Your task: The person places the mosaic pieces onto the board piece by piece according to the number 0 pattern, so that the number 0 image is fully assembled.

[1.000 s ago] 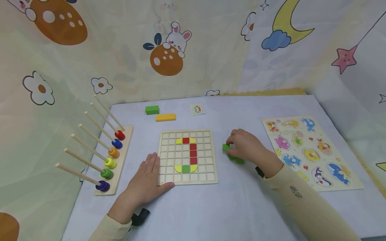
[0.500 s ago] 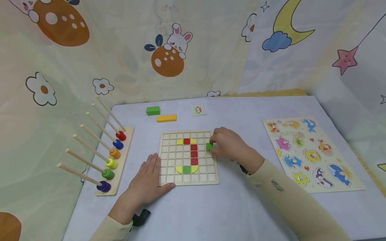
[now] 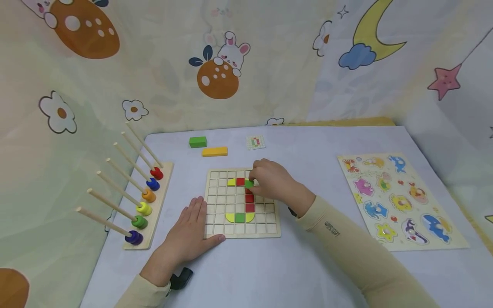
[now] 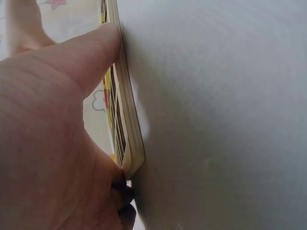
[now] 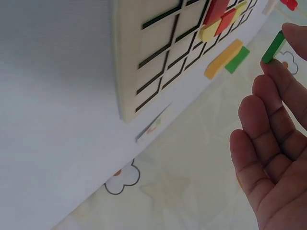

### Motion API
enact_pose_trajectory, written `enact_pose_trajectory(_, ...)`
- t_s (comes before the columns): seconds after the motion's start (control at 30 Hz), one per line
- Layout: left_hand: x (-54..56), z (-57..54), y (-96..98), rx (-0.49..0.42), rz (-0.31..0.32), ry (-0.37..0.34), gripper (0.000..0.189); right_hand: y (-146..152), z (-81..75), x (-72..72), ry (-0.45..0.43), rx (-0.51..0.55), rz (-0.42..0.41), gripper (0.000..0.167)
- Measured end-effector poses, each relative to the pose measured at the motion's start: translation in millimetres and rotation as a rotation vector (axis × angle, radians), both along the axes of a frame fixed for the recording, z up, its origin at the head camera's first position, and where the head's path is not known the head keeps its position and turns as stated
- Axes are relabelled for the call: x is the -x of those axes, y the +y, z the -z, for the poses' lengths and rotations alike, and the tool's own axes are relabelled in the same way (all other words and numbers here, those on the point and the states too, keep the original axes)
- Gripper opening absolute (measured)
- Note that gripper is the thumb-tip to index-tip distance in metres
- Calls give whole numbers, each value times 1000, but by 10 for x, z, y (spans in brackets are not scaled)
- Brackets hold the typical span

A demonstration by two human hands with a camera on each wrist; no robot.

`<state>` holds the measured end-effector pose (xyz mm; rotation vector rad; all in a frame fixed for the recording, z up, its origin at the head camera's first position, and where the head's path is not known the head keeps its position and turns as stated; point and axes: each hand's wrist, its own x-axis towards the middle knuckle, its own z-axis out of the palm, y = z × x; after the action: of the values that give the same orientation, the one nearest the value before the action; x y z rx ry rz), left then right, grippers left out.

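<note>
My right hand (image 3: pixel 277 185) pinches a small green square tile (image 3: pixel 248 184) between thumb and index finger, above the upper part of a wooden grid board (image 3: pixel 215 222). In the right wrist view the green tile (image 5: pixel 274 47) is seen nearly edge-on, apart from the board (image 5: pixel 125 62). Red squares, rounded yellow pieces and a green square (image 3: pixel 239 218) lie in the grid. Part of the red column is behind my right fingers. My left hand (image 3: pixel 186 235) lies flat with its fingers along the board's left edge and the thumb at its near edge.
A peg stacker (image 3: pixel 163 184) with coloured beads stands at left. Behind the board lie a green block (image 3: pixel 198 142), a yellow block (image 3: pixel 215 152) and a small pattern card (image 3: pixel 256 142). A sea-animal puzzle (image 3: pixel 420 214) lies at right.
My right hand picked up a green tile from the table right of the board and carried it left, over the grid. My left hand stays at the board's edge.
</note>
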<state>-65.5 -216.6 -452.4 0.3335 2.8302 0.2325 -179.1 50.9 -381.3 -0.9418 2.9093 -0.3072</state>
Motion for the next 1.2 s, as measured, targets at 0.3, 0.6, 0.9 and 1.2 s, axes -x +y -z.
enact_pose_trajectory(0.3,-3,-29,8,-10,-7,-7,122,-276,13,99,-8,-25,-22,18)
enact_pose_trajectory(0.6,-5,-22,-1,-12,0,-5,120,-490,203,200,-29,-93,-37,18)
enact_pose_trajectory(0.9,-4,-7,-6,-4,-2,-5,122,-614,287,196,-52,-100,-15,12)
enact_pose_trajectory(1.2,-9,-13,-8,-1,-4,2,122,-651,311,201,-59,-136,-4,11)
